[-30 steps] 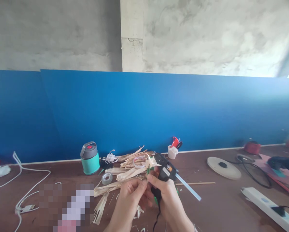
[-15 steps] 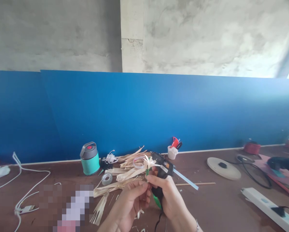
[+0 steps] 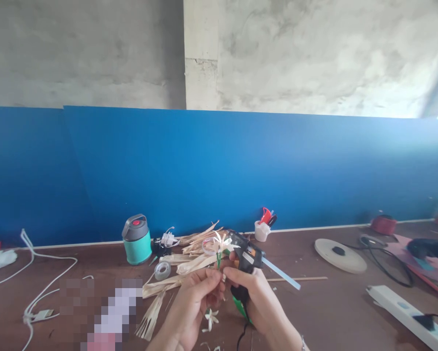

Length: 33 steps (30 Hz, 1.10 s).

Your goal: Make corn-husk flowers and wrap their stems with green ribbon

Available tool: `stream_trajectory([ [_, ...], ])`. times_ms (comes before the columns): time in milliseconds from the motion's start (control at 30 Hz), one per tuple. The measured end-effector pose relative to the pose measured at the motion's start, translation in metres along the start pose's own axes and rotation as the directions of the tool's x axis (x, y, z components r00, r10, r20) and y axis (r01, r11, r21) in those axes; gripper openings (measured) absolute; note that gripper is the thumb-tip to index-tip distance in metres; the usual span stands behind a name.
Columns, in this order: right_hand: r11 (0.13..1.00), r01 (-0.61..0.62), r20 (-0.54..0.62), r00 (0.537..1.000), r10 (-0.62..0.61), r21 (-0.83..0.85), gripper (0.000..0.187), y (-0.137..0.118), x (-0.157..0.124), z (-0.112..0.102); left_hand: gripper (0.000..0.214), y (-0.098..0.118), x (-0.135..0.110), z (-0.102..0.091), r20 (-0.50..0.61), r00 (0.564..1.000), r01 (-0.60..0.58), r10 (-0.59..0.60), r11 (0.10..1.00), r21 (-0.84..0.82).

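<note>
Presently, the white flower (image 3: 222, 242) is held upright by its green stem (image 3: 219, 262), which appears to be pinched between the thumb and forefinger of the left hand (image 3: 194, 296). The black glue gun (image 3: 251, 257) is gripped in the right hand (image 3: 254, 291), with its translucent glue stick (image 3: 282, 273) projecting to the right. At the right thumb tip, 1 small pale bit is noted; whether it is pinched there cannot be told.

The step in hand is judged to be close work on the stem, with both hands used at 1 spot. For the next move, a steady left pinch and a nozzle kept clear of the fingers are judged to be required.

The bloom is located above the fingertips of both hands, just left of the gun. Below the hands, 1 loose flower (image 3: 210, 320) is found on the counter (image 3: 307, 317).
</note>
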State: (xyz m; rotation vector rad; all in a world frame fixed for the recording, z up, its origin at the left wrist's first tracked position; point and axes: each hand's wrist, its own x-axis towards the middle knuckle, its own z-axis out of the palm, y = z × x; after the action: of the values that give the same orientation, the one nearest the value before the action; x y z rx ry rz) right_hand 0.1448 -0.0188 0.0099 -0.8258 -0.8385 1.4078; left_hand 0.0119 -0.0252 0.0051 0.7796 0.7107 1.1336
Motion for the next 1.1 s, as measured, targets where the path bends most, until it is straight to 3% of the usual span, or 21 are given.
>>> stream_trajectory([
  [100, 0.998, 0.048, -0.049, 0.998, -0.049, -0.033, 0.027, -0.001, -0.001, 0.0, 0.03, 0.004, -0.001, 0.001, -0.041, 0.999, -0.018, 0.02, 0.999, 0.036],
  [200, 0.98, 0.091, -0.073, 0.992, -0.105, -0.177, 0.023, -0.002, -0.001, -0.006, 0.029, 0.007, 0.001, -0.001, -0.092, 0.994, -0.059, 0.066, 0.996, 0.071],
  [333, 0.87, 0.114, -0.064, 0.984, -0.164, -0.479, 0.023, -0.003, -0.001, -0.021, 0.03, 0.008, 0.006, -0.007, -0.133, 0.981, -0.118, 0.138, 0.982, 0.147],
  [467, 0.769, 0.156, -0.017, 0.977, -0.212, -0.62, 0.022, -0.001, -0.004, -0.028, 0.031, 0.008, 0.01, -0.009, -0.166, 0.975, -0.125, 0.151, 0.98, 0.155],
  [667, 0.814, 0.14, -0.083, 0.971, -0.225, -0.564, 0.034, 0.011, -0.007, -0.03, 0.03, 0.007, 0.012, -0.01, -0.198, 0.968, -0.133, 0.152, 0.985, 0.107],
  [867, 0.852, 0.174, -0.07, 0.969, -0.239, -0.494, 0.031, 0.016, -0.003, -0.034, 0.027, 0.007, 0.013, -0.011, -0.186, 0.969, -0.146, 0.163, 0.984, 0.098],
  [1100, 0.835, 0.191, -0.061, 0.964, -0.258, -0.516, 0.029, 0.016, 0.0, -0.032, 0.029, 0.007, 0.012, -0.01, -0.18, 0.972, -0.133, 0.149, 0.986, 0.1],
])
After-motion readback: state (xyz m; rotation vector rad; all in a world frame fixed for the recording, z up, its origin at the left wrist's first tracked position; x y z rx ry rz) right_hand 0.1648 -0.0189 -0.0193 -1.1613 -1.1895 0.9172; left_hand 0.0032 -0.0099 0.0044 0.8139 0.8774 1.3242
